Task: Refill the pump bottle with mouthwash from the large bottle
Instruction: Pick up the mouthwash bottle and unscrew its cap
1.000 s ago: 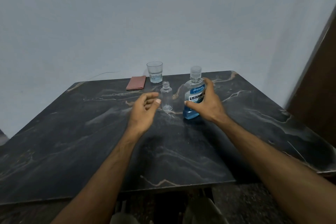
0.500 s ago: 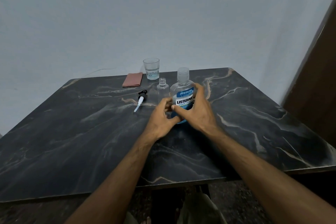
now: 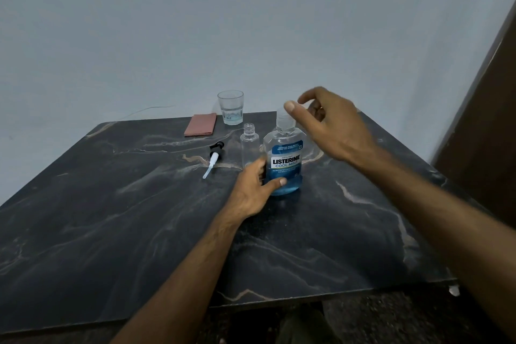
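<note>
The large mouthwash bottle (image 3: 286,160) stands upright on the dark marble table (image 3: 139,232), about a third full of blue liquid, its clear cap on. My left hand (image 3: 255,190) grips its lower body, thumb across the front. My right hand (image 3: 332,123) hovers by the cap, thumb and fingers loosely spread, holding nothing. Just left of the large bottle stands the small clear pump bottle (image 3: 249,145), empty and without its top. Its black pump head with white tube (image 3: 213,158) lies on the table further left.
A glass (image 3: 230,107) with a little water stands near the table's far edge, and a folded reddish cloth (image 3: 200,124) lies to its left. A grey wall rises behind; a dark brown panel (image 3: 491,109) stands at the right.
My right hand let go of the large bottle's body and rose to its cap. My left hand took hold of the bottle's lower part.
</note>
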